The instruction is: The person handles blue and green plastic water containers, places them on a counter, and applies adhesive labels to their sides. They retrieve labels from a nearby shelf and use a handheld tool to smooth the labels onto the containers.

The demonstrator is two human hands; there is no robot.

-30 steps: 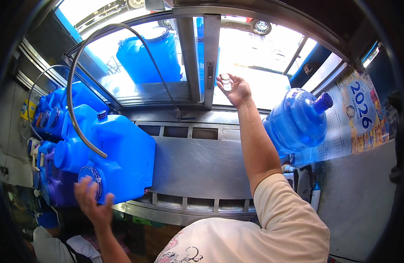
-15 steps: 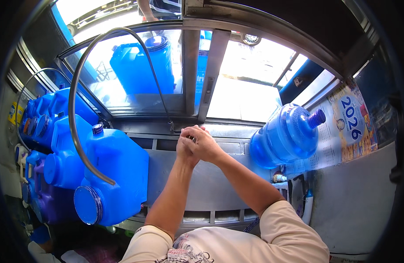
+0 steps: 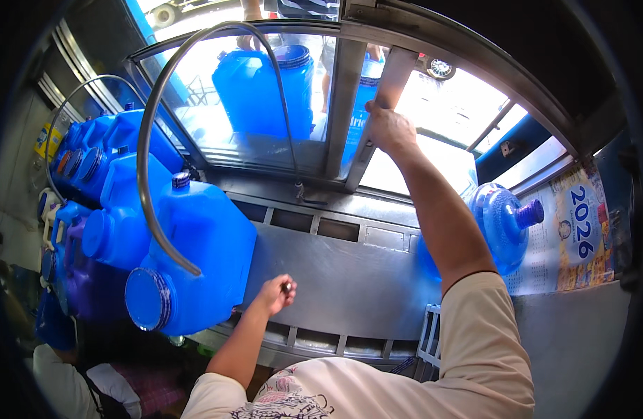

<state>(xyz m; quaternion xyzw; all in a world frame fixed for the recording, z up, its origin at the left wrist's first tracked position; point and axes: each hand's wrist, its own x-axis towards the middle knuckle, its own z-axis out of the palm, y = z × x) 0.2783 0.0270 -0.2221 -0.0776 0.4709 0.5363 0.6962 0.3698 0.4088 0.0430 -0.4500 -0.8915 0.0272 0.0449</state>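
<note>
Window frame [image 3: 397,78], narrow, flat-faced, silver-grey metal, straight-edged, faint brownish sheen

Large dark-blue number [image 3: 582,222] stands on wall calendar [image 3: 570,260]; finer print too small to read. Pale lettering [image 3: 357,121], partly hidden, marks blue container [image 3: 353,143] outside.

Silver window stile [image 3: 398,73], upright; small dark object [image 3: 286,287], mostly hidden.

Right arm [image 3: 451,216] stretched out to the far side, right hand [image 3: 393,130] with fingers curled, left forearm [image 3: 239,342] near and lower, left hand [image 3: 275,295] in a fist
</note>
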